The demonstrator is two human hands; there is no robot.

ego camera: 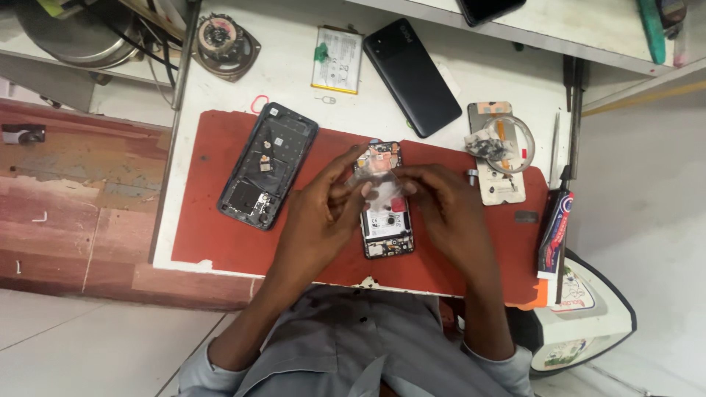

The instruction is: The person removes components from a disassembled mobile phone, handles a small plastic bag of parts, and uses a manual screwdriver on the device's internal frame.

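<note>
Seen from above, a person's two bare hands meet over a red work mat (220, 242) on a white bench. Between them, the fingertips of the left hand (316, 220) and the right hand (448, 209) pinch a small clear plastic film or bag (376, 180), each hand closed narrowly on one side of it. The film is held just above an opened phone (386, 228), which lies face down on the mat directly under the grip, its circuit boards and a small red patch exposed.

To the left of the grip, near the left hand, lies a second opened phone frame (268, 165), dark and tilted. Beyond the grip, farther from the person, rest a phone battery (337, 59) and a black back cover (412, 77), well apart from the hands. To the right of the grip sits a pale phone part (500, 184) carrying a roll of clear tape (509, 143), and farther right a tube of adhesive (555, 231) lies at the mat's edge.
</note>
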